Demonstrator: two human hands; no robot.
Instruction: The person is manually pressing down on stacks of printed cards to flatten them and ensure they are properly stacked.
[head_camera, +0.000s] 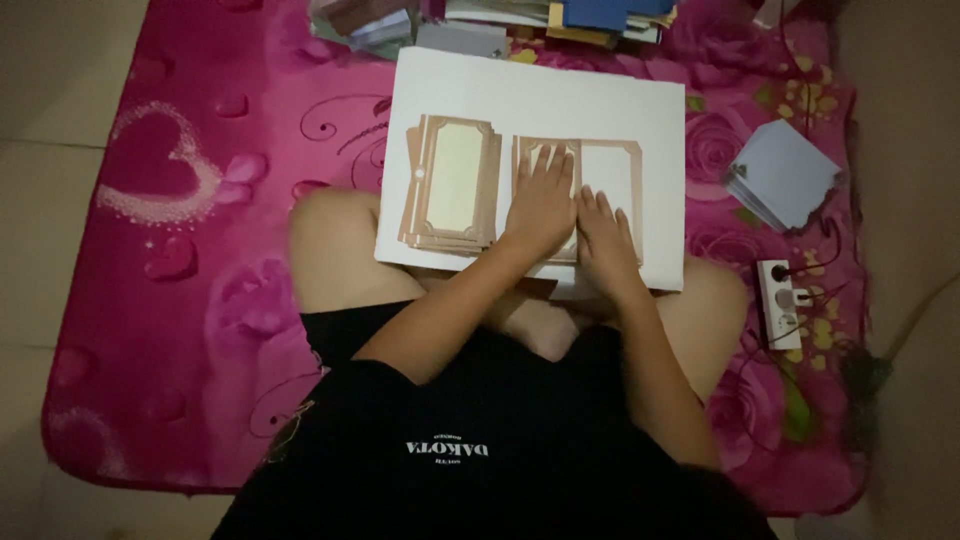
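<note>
Left hand (541, 205) and right hand (603, 240) lay flat, fingers spread, gripping nothing, pressing an open card (610, 190) on the board (540, 95). Stack (450, 185) left of them, probably finished.

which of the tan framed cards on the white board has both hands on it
The right card, opened flat: left hand and right hand press on it. The stack at the board's left lies untouched.
</note>
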